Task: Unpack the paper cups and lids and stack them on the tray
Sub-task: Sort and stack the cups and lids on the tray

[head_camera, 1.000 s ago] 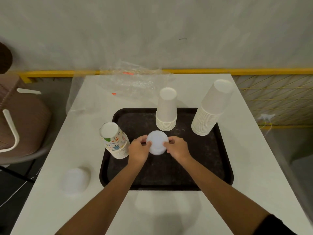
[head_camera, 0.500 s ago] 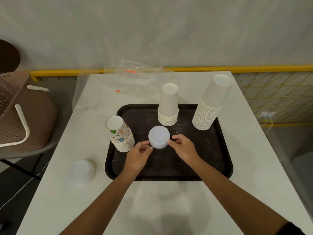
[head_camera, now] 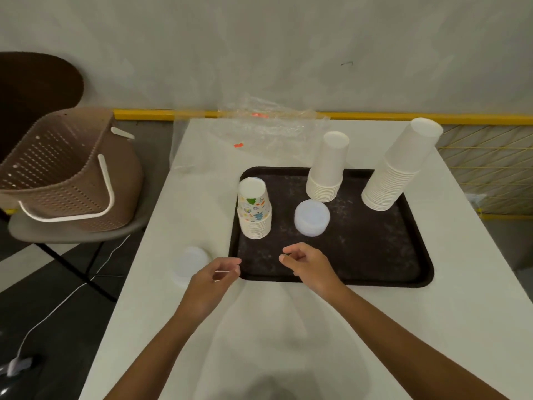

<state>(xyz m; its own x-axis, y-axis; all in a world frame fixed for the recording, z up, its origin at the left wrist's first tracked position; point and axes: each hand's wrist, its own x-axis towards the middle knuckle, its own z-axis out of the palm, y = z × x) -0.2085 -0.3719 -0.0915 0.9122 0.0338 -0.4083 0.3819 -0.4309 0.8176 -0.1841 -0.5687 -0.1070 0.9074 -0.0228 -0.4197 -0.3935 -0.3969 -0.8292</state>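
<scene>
left grip (head_camera: 215, 277): loosely curled, empty, by the tray (head_camera: 427, 267) at 7 o'clock
right grip (head_camera: 307, 262): same, empty, over its 6 o'clock edge
lid stack (head_camera: 312, 217): sitting mid-tray
spare lids (head_camera: 191, 262): on the worktop (head_camera: 476, 284), tray's 8 o'clock
next: probably grab those, squeezing both sides

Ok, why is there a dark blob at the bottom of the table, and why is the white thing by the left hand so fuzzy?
Head view: the blob is a soft shadow on the table, probably the person's own; head view: the loose lids are white on white and slightly blurred, so their edges fade, while the stacked lids on the dark tray stand out.
</scene>
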